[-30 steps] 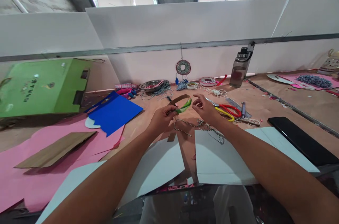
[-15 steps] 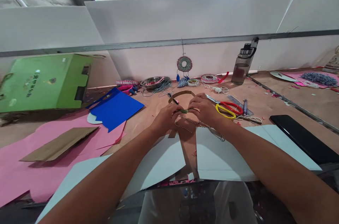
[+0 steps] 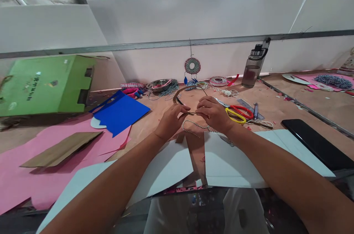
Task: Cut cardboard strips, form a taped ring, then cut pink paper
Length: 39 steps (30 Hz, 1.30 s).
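Note:
Between my two hands a thin brown strip [image 3: 175, 96] is bent into a loop that arches up behind my fingers. My left hand [image 3: 173, 119] pinches it on the near left side, fingertips together. Opposite, my right hand [image 3: 212, 114] pinches the near right side, a small gap away from the left fingertips. Under the hands a twisted cord [image 3: 190, 129] lies curled on the table. Scissors [image 3: 236, 113] with red and yellow handles rest just beyond my right hand.
White sheets [image 3: 235, 167] lie under my forearms, pink paper [image 3: 63, 152] and blue sheet [image 3: 127, 110] to the left. A phone [image 3: 315, 143] and water bottle [image 3: 251, 68] stand right. At the back are a metal bowl [image 3: 157, 85], a hanging woven ring [image 3: 192, 66] and a green box [image 3: 49, 86].
The strip's loop has tilted and its arch has risen farther back. The green patch between my fingertips no longer shows. Both hands stay in nearly the same place.

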Each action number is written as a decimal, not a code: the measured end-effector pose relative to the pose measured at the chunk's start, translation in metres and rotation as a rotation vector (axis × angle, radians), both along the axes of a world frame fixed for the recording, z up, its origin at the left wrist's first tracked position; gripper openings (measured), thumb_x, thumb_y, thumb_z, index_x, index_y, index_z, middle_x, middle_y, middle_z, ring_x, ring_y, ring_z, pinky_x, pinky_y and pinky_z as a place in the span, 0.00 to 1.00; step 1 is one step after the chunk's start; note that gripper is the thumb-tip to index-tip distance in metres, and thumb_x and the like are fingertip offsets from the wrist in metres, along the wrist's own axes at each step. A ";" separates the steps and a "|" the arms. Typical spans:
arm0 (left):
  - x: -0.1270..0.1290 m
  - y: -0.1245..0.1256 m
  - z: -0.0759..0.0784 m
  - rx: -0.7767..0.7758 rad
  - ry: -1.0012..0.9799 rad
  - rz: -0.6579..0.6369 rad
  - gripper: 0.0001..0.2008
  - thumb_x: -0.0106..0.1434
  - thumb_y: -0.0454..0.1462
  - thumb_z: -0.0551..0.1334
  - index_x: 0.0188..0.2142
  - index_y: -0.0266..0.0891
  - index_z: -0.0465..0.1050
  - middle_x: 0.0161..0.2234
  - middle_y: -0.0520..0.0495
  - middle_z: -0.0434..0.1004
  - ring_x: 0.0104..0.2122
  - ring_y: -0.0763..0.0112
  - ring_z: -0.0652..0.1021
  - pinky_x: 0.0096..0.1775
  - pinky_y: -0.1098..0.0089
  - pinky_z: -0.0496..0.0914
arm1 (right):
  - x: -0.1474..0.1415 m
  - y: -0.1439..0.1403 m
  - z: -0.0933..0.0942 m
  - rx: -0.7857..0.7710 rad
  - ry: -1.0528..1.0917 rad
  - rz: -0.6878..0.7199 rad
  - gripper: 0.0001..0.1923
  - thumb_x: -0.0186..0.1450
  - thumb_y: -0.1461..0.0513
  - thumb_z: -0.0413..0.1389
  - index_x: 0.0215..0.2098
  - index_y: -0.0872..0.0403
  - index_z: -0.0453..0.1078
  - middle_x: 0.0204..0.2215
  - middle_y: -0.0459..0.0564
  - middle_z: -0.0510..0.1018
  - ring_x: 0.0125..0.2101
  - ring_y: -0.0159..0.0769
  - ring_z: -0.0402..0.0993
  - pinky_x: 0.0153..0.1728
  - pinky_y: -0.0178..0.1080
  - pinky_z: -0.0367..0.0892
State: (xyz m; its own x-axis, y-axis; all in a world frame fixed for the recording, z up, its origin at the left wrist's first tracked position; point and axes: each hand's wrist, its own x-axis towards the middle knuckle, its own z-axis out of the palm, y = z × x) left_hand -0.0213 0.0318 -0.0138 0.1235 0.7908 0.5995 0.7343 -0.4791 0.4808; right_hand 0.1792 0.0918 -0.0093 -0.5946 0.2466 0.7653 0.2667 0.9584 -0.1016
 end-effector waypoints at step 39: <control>-0.003 0.003 -0.005 -0.251 -0.069 -0.011 0.11 0.57 0.35 0.60 0.35 0.44 0.81 0.35 0.49 0.82 0.38 0.64 0.78 0.42 0.68 0.71 | -0.004 0.003 -0.014 -0.357 0.006 -0.056 0.10 0.60 0.69 0.58 0.32 0.50 0.78 0.39 0.50 0.79 0.44 0.38 0.71 0.48 0.45 0.67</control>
